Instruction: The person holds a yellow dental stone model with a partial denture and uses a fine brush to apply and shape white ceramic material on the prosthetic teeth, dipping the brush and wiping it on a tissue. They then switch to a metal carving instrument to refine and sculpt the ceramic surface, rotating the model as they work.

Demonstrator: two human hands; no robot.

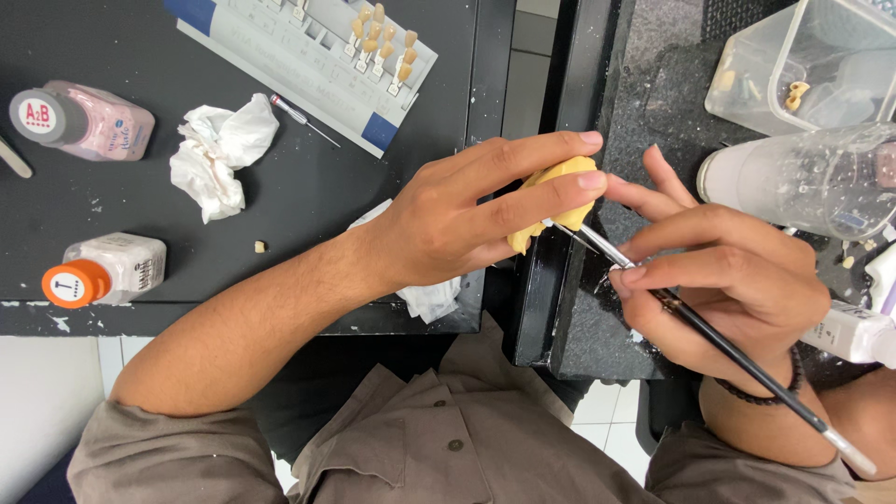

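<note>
We see our left hand (pixel 448 224) raised over the edge of the dark worktop (pixel 308 196), its fingers (pixel 551 191) closed around a small yellow dental model (pixel 560 201), which sits between the index and middle fingertips above and the thumb beneath, just over the gap between the two dark surfaces. Our right hand (pixel 737 280) holds a thin black-handled brush (pixel 728 350), its fingers pinched narrowly on the metal ferrule, and the brush tip meets the underside of the yellow model. The long handle runs back down across the right wrist, which wears a dark beaded bracelet (pixel 761 397). On the left part of the worktop lie a crumpled white tissue (pixel 219 154), a pinkish bottle with a grey cap (pixel 84 119) on its side and a white bottle with an orange cap (pixel 103 271), also on its side. Farther back, a tooth shade guide (pixel 317 65) with rows of small tooth-coloured tabs lies flat, with a slim metal tool (pixel 303 119) just beside its near edge. To the right, on the speckled grey surface (pixel 597 317), are a clear plastic cup (pixel 803 177) on its side and a clear plastic box (pixel 812 61) behind it. Another tissue (pixel 429 297) shows under our left wrist.
</note>
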